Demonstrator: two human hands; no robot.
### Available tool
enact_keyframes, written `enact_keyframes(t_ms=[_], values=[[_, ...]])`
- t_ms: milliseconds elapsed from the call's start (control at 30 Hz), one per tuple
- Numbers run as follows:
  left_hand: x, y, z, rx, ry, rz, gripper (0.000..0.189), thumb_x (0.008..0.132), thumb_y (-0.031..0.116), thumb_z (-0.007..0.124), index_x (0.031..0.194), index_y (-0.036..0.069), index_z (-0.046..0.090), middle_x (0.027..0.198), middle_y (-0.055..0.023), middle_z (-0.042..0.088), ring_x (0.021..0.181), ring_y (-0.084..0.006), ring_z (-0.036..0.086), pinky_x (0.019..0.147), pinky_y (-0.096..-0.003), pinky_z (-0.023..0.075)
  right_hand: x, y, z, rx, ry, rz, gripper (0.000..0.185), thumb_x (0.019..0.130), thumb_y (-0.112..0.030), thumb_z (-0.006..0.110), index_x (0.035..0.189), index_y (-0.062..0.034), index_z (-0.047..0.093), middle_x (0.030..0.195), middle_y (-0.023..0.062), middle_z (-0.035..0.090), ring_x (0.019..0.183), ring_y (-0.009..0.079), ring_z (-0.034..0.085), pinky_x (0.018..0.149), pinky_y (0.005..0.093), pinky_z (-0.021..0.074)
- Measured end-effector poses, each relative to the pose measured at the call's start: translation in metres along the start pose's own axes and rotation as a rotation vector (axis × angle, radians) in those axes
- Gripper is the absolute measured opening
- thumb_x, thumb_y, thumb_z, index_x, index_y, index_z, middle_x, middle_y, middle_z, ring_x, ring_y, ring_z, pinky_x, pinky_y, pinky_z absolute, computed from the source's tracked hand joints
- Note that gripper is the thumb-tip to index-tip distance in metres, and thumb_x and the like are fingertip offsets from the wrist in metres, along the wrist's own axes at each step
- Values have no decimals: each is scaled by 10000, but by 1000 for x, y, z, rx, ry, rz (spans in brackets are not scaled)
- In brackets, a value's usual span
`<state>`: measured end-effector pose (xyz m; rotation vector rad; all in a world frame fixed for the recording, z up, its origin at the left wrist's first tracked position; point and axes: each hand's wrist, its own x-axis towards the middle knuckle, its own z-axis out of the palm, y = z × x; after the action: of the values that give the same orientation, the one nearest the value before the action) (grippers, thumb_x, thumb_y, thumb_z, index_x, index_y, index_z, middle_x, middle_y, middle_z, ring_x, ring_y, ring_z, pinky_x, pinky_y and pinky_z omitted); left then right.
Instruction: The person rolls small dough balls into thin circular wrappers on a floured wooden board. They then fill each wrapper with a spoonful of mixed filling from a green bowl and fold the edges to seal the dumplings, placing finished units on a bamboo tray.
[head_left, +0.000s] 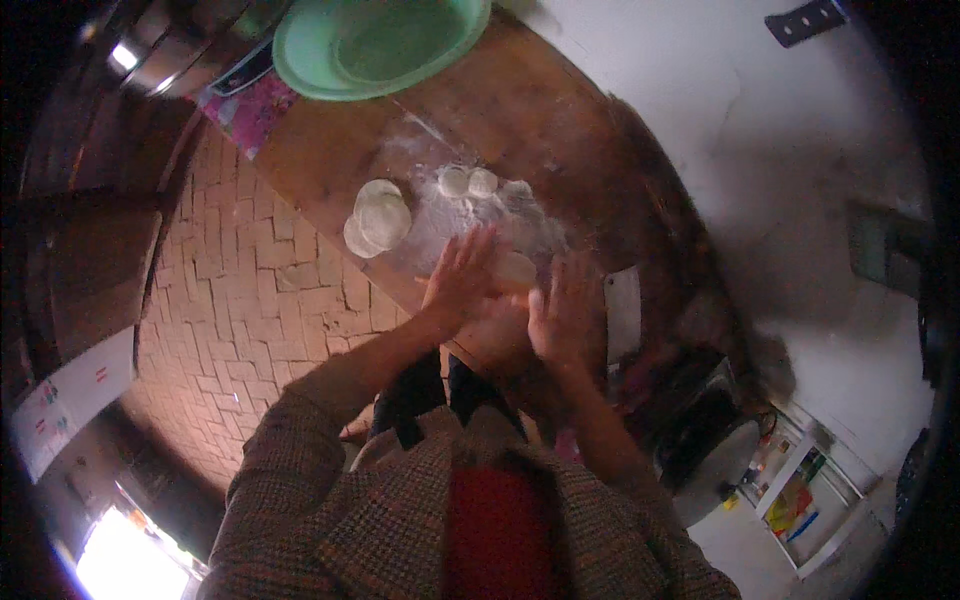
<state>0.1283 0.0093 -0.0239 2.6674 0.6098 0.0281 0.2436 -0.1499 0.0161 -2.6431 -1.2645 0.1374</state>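
My left hand (459, 274) lies flat, palm down, over the left end of a thin wooden rolling pin (516, 288). My right hand (559, 307) is also flat, with its fingers extended, at the pin's right end, which it mostly hides. Between my hands a piece of flattened dough (514, 267) lies at the pin, partly covered. Beyond them, small dough rounds (482, 182) sit on the floured wooden table (540, 120). Several rolled dough discs (384, 217) overlap in a stack near the table's left edge.
A green plastic basin (375, 94) stands at the table's far end, beside a pink floral cloth (262, 120). To the right of my right hand lies a cleaver-like flat blade (623, 315). A white wall borders the table's right side; a brick floor (255, 300) lies left.
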Motion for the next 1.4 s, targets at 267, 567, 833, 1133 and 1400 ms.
enact_keyframes(t_ms=[267, 567, 833, 1133, 1400], values=[[20, 0, -4, 181, 22, 78, 854, 874, 569, 621, 1574, 176, 329, 1673, -109, 198, 1535, -361, 178, 1213, -585, 174, 24, -1, -27, -85, -26, -69, 576, 995, -330, 533, 1476, -27, 442, 1573, 240, 360, 1457, 406, 341, 1172, 613, 250], [58, -7, -19, -58, 219, -44, 811, 917, 556, 590, 1599, 238, 285, 1679, -98, 191, 1546, -380, 127, 1220, -609, 99, 66, 8, -2, 34, 168, 26, 530, 985, -347, 535, 1456, -106, 501, 1562, 205, 386, 1450, 379, 355, 1174, 620, 231], [41, -22, -31, 90, 294, -170, 798, 974, 624, 485, 1602, 180, 272, 1686, -137, 145, 1551, -382, 103, 1226, -581, 92, 74, 5, 12, -134, 33, -239, 486, 986, -329, 549, 1421, -113, 551, 1540, 168, 430, 1452, 395, 339, 1167, 599, 257], [-11, 8, -25, -1, 209, -349, 771, 938, 529, 577, 1578, 178, 329, 1662, -105, 238, 1542, -346, 171, 1236, -552, 131, 68, 9, 3, 94, -2, -297, 543, 1015, -316, 521, 1523, -149, 424, 1605, 165, 337, 1480, 377, 311, 1189, 583, 232], [-45, 24, -34, -26, -93, -269, 767, 943, 516, 590, 1572, 157, 339, 1669, -107, 220, 1536, -368, 175, 1225, -576, 145, 17, 32, 3, -83, -194, -402, 565, 1030, -346, 495, 1548, -151, 379, 1605, 164, 339, 1480, 365, 317, 1204, 558, 238]])
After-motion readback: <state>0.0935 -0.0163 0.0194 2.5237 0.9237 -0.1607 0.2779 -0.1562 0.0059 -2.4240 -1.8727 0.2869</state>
